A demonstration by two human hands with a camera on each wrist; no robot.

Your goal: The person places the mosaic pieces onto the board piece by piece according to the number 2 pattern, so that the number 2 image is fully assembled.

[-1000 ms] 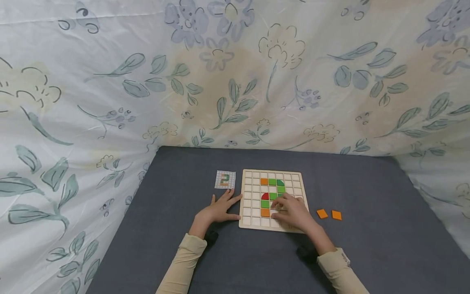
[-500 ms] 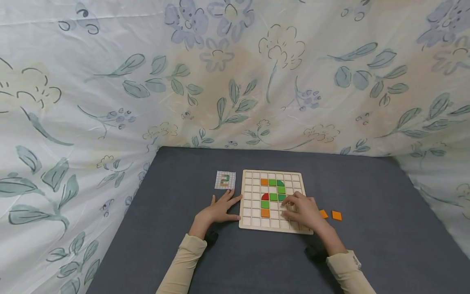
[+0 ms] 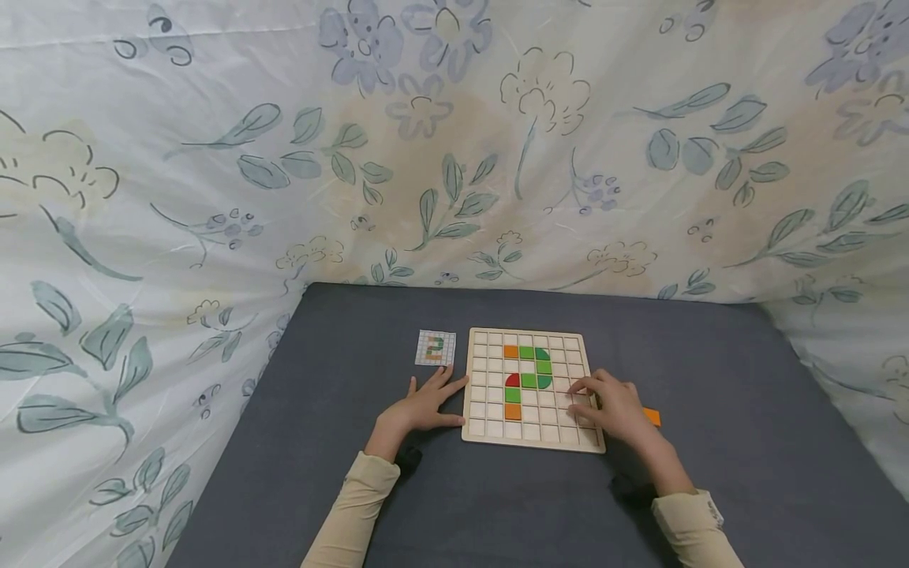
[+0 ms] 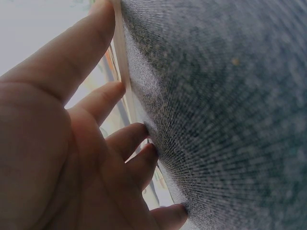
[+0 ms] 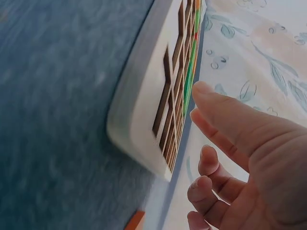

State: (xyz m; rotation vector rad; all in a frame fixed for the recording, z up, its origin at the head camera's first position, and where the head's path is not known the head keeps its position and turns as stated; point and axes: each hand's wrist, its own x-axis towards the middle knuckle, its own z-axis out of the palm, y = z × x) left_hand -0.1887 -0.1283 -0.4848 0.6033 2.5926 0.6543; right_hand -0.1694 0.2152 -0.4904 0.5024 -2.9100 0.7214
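A light wooden grid board point(image 3: 559, 433) lies on the dark cloth. Several coloured tiles sit in its cells: an orange square point(image 3: 510, 351) at the top, green squares point(image 3: 529, 381), dark green rounded tiles point(image 3: 544, 383), a red rounded tile point(image 3: 513, 381) and a lower orange square point(image 3: 513, 411). My left hand point(image 3: 419, 406) is spread, with its thumb and a finger touching the board's left edge. Over the board's right edge hovers my right hand point(image 3: 616, 406), fingers loosely bent, thumb and forefinger apart and nothing between them. Beyond it an orange tile point(image 3: 652, 416) is partly hidden.
A small card point(image 3: 435, 348) with a printed coloured grid pattern lies left of the board, just past the left fingertips. Dark cloth point(image 3: 753, 442) covers the table. Flowered fabric point(image 3: 454, 158) hangs behind and at the sides.
My right hand has moved rightward from the coloured tiles to the board's right edge, uncovering the dark green rounded tile and covering one loose orange tile. The left hand stays still.
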